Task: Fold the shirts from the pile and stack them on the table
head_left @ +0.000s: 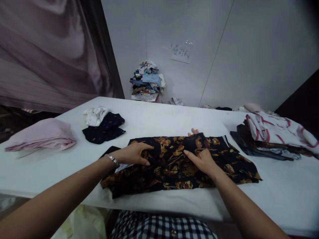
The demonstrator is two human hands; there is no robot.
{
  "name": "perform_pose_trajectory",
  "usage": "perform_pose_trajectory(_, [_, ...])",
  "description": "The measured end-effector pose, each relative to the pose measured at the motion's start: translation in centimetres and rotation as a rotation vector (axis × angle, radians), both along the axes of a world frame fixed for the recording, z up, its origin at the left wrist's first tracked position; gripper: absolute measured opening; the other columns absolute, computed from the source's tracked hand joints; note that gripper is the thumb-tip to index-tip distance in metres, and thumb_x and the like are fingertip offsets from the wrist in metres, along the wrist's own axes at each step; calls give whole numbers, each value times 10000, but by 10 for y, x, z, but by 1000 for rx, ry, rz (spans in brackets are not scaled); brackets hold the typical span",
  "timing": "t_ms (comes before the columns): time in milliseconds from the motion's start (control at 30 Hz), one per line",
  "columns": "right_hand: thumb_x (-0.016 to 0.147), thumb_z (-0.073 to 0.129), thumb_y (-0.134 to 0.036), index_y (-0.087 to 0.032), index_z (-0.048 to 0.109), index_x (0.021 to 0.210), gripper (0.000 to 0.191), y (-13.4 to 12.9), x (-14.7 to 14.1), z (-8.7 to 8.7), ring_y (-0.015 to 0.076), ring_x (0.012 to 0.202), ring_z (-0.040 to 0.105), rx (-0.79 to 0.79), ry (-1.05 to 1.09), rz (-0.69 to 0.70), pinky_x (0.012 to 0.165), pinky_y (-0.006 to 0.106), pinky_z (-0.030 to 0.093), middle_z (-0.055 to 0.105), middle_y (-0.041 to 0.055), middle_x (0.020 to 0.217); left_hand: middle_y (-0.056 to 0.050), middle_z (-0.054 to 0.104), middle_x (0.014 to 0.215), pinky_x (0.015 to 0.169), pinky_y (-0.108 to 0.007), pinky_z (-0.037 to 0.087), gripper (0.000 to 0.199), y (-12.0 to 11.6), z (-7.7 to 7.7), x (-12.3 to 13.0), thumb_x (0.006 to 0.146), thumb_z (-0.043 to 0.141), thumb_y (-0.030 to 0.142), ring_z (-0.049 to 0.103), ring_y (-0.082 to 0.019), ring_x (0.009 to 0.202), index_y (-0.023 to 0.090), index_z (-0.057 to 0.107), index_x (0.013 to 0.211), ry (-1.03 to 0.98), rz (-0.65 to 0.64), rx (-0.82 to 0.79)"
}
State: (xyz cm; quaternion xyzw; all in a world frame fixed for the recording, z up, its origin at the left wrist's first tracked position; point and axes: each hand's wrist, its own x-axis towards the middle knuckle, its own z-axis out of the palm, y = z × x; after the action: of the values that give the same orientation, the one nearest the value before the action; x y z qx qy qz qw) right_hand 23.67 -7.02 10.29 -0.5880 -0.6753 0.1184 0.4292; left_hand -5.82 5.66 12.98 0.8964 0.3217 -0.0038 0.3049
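A black garment with brown and gold flowers [179, 166] lies partly folded across the white table, near its front edge. My left hand [136, 153] is on its left part, with thumb and fingers curved apart around a bit of the cloth. At the middle right, my right hand [201, 157] has the garment's upper layer between its thumb and fingers; some fingertips show beyond the far edge, under the cloth. A pale strip shows beneath the cloth beside my left wrist.
On the white table [159, 119], a pink folded cloth [42, 134] lies left, with white [96, 115] and navy [104, 128] bundles nearby. Folded clothes [279, 132] are stacked right. A clothes pile [148, 81] stands beyond the far edge; a purple curtain [50, 53] hangs left.
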Motion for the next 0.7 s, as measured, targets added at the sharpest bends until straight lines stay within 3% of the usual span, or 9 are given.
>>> perform_pose_trajectory(100, [847,588,-472,-256,454,1381,592,-4,18,15,371,1402,177,25,-433,-184,1128,541,190,340,75,1489,-85,669,1106,959,-371,405,239,-6,-19,-14,740,614,333,582,-244,1053,205,691,927,-23,-58,130])
perform_pose_trajectory(167, [828,611,-482,-229,510,1332,573,-8,34,17,391,1383,218,-2,-481,-256,1107,540,230,375,99,1466,-72,677,1033,926,-352,421,207,-4,-24,-19,807,503,309,592,-216,990,201,673,852,-104,-35,117])
perform_pose_trajectory(233, [792,649,-479,-202,607,1206,500,-12,52,10,377,1301,378,-66,-302,-282,1063,512,319,520,123,1336,-61,671,1020,896,-336,437,257,2,-25,-22,834,450,344,590,-205,960,201,657,889,-185,46,72])
perform_pose_trajectory(333, [731,685,-464,-206,674,957,343,-20,78,-12,309,1065,589,-148,320,-343,932,455,466,675,89,1038,-45,672,973,856,-330,456,312,12,-24,-24,823,447,417,593,-209,912,199,651,913,-233,137,-13])
perform_pose_trajectory(400, [723,664,-498,-229,647,868,306,-27,92,-25,257,938,640,-112,716,-375,854,441,519,689,49,927,-38,676,926,840,-334,466,326,18,-23,-23,807,455,439,596,-214,884,195,655,889,-224,154,-65])
perform_pose_trajectory(467, [704,679,-494,-245,600,818,285,-34,99,-33,206,834,654,-21,961,-371,807,432,544,678,5,846,-33,680,907,847,-335,470,321,23,-24,-20,793,461,438,600,-219,886,196,658,868,-212,149,-114])
perform_pose_trajectory(600, [594,803,-301,-245,537,796,339,-48,102,-32,80,566,569,176,1152,-437,610,252,536,587,-97,677,-32,689,1006,910,-326,453,286,31,-24,-18,755,497,416,605,-229,964,208,674,838,-224,128,-201])
perform_pose_trajectory(700, [581,810,-328,-221,566,826,361,-54,105,-23,55,454,475,192,1073,-542,439,169,421,534,-98,605,-39,694,1021,932,-342,445,285,36,-20,-18,731,537,430,606,-247,990,213,685,842,-237,136,-270])
